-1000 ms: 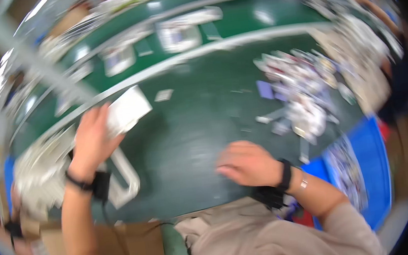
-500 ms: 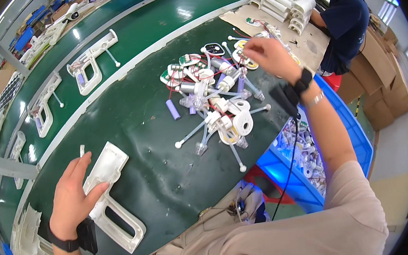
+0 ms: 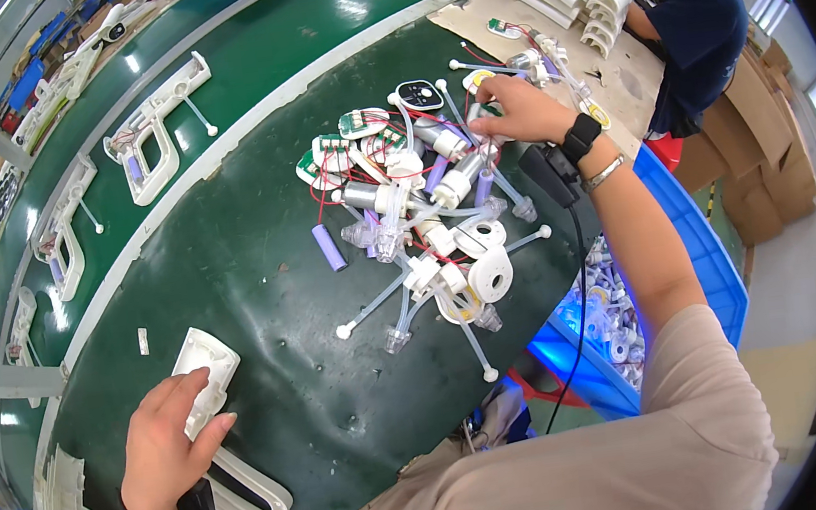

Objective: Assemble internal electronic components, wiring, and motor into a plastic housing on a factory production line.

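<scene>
While pinning the white shell [image 3: 203, 377] flat near the table edge with the left hand [image 3: 170, 445], keep right hand [image 3: 518, 109] fingers pinched lightly, teasing one part from the tangled pile [image 3: 421, 215] without snagging wires.

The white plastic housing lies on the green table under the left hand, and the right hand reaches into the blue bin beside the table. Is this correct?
Not entirely. In the head view the right hand reaches into the pile of small parts on the green table, not into the blue bin. The left hand does rest on the white plastic housing.
</scene>
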Action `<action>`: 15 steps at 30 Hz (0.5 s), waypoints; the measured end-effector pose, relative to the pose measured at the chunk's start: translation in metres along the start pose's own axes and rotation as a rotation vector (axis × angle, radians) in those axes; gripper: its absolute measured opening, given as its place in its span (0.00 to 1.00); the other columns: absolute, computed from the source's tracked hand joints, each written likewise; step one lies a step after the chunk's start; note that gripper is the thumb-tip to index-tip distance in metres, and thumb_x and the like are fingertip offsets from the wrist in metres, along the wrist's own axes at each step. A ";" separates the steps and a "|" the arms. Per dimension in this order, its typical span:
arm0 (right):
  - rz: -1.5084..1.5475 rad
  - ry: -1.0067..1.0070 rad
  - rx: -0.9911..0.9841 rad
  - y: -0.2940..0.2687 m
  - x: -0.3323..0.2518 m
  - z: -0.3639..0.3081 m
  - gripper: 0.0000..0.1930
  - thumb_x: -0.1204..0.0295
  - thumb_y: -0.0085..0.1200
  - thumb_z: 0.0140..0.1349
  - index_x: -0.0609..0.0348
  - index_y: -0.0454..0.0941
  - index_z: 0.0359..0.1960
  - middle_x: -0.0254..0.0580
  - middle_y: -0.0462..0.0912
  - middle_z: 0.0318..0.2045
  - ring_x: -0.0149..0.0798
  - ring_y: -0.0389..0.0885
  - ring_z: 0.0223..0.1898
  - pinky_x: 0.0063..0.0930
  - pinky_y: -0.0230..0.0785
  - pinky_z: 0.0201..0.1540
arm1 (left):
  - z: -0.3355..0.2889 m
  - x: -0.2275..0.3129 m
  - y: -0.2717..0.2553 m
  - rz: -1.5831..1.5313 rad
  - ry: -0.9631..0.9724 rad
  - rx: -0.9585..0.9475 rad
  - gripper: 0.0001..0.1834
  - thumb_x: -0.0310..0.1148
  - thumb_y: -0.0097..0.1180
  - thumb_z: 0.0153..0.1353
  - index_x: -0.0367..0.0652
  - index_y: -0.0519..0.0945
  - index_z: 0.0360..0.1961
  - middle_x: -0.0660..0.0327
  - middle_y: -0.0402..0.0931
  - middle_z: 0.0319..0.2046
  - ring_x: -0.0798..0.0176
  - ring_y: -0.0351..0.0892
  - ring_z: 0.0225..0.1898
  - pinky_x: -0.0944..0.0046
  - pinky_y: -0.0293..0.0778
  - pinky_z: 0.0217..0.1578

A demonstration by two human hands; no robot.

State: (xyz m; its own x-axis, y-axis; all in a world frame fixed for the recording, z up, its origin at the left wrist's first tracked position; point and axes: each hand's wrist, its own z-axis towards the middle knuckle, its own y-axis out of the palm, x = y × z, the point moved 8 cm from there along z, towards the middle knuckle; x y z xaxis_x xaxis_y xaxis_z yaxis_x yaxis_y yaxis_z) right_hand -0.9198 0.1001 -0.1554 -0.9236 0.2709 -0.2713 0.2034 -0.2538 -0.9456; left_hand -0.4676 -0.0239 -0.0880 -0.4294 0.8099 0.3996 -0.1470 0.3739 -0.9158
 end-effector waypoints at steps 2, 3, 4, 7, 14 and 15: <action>0.012 0.116 0.040 -0.001 -0.012 -0.009 0.20 0.56 0.61 0.56 0.62 0.75 0.37 0.51 0.81 0.34 0.50 0.81 0.37 0.39 0.71 0.40 | -0.002 0.000 0.002 0.002 0.018 0.003 0.23 0.33 0.66 0.48 0.34 0.78 0.46 0.48 0.79 0.38 0.45 0.79 0.38 0.56 0.75 0.39; 0.024 0.231 0.077 -0.004 -0.013 -0.013 0.20 0.58 0.64 0.53 0.62 0.73 0.37 0.50 0.80 0.33 0.51 0.81 0.37 0.39 0.71 0.41 | -0.003 0.001 0.003 0.002 0.034 0.007 0.23 0.35 0.67 0.49 0.35 0.78 0.45 0.49 0.79 0.38 0.44 0.78 0.37 0.56 0.75 0.38; 0.023 0.225 0.078 -0.005 -0.013 -0.015 0.20 0.58 0.64 0.53 0.62 0.73 0.37 0.50 0.80 0.33 0.51 0.81 0.37 0.39 0.71 0.41 | -0.004 0.001 0.004 0.001 0.031 0.011 0.23 0.35 0.67 0.49 0.35 0.78 0.45 0.49 0.79 0.38 0.44 0.78 0.37 0.56 0.75 0.38; 0.123 0.159 0.542 -0.056 -0.010 -0.042 0.19 0.63 0.66 0.53 0.61 0.72 0.38 0.48 0.80 0.33 0.48 0.81 0.36 0.36 0.71 0.39 | -0.009 0.009 0.003 -0.025 0.073 0.025 0.22 0.35 0.66 0.51 0.36 0.78 0.46 0.50 0.79 0.37 0.45 0.78 0.36 0.56 0.75 0.38; 0.343 -0.642 1.135 -0.193 -0.194 -0.088 0.17 0.82 0.67 0.51 0.63 0.77 0.42 0.37 0.80 0.36 0.29 0.80 0.36 0.19 0.73 0.40 | -0.030 0.016 -0.014 -0.056 0.149 0.105 0.21 0.38 0.64 0.55 0.37 0.78 0.47 0.50 0.79 0.35 0.46 0.79 0.38 0.56 0.75 0.39; 0.395 -0.611 1.167 -0.204 -0.210 -0.092 0.16 0.81 0.65 0.54 0.64 0.77 0.44 0.39 0.81 0.39 0.30 0.80 0.35 0.20 0.74 0.40 | -0.033 0.025 -0.020 -0.083 0.165 0.126 0.21 0.37 0.65 0.55 0.37 0.78 0.46 0.50 0.79 0.36 0.47 0.79 0.38 0.57 0.75 0.40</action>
State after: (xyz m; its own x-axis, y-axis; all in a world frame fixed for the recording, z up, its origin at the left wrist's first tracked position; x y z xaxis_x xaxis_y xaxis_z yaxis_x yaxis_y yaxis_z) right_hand -0.7379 0.1804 0.0784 -0.9253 -0.3716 -0.0757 0.3755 -0.9258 -0.0448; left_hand -0.4464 0.0037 -0.0583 -0.2609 0.8454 0.4661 -0.2909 0.3915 -0.8730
